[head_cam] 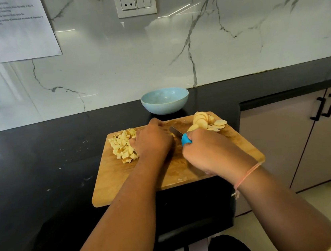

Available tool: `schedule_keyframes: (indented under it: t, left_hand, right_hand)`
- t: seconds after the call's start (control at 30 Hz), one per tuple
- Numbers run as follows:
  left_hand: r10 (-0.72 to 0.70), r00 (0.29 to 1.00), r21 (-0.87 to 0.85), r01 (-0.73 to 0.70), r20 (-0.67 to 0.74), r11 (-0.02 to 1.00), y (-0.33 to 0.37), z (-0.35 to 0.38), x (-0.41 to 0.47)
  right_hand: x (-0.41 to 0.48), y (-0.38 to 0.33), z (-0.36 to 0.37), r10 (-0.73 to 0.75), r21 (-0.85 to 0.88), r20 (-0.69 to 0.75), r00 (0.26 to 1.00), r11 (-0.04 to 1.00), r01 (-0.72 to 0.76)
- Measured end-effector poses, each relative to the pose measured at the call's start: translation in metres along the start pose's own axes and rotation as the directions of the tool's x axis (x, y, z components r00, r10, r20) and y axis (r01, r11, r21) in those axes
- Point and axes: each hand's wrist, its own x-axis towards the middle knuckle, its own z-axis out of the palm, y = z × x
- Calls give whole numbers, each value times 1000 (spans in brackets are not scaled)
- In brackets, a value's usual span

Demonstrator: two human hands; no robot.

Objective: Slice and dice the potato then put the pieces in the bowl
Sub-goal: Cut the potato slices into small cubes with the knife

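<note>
**Inspector:** Where is the potato lying?

**Assessor:** It is lying in two lots on the wooden cutting board (135, 177). The diced potato (123, 146) is sitting heaped at the board's left side, touching the left hand (152, 141). The potato slices (203, 120) are leaning in a fanned stack at the far right corner, apart from the cubes, so cut and uncut stock are not mixing.

**Inspector:** And the hands?

**Assessor:** The right hand (209, 153) is gripping the knife (176, 131) by its blue handle, fingers wrapping round it, with the blade pointing away between the two hands. The left hand is arching palm-down over the board's middle, fingers curling under. A sliver of yellow is showing beside the blade, but I cannot tell whether that hand is pinning anything.

**Inspector:** The bowl?

**Assessor:** The pale blue bowl (166, 107) is standing on the black table (39, 161) just beyond the board's far edge, handy for loading. No pieces are showing in it.

**Inspector:** Stage of work?

**Assessor:** In my judgement dicing is proceeding, with the slices awaiting their turn. The left knuckles are sitting near the blade, which is warranting care.
</note>
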Motion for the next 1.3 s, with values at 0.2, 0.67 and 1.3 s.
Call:
schedule_keyframes:
  t: [0.2, 0.67, 1.3]
  left_hand:
    - [-8, 1000, 14, 8, -21, 1000, 1, 1, 1]
    - [-27, 999, -64, 25, -26, 998, -10, 1, 5]
    - [-18, 998, 2, 19, -53, 1000, -7, 0, -1]
  right_hand:
    - [4, -10, -9, 3, 1, 62, 998, 1000, -3]
    - [-35, 15, -7, -81, -13, -52, 995, 997, 80]
    - [-14, -22, -3, -94, -177, -3, 996, 980, 92]
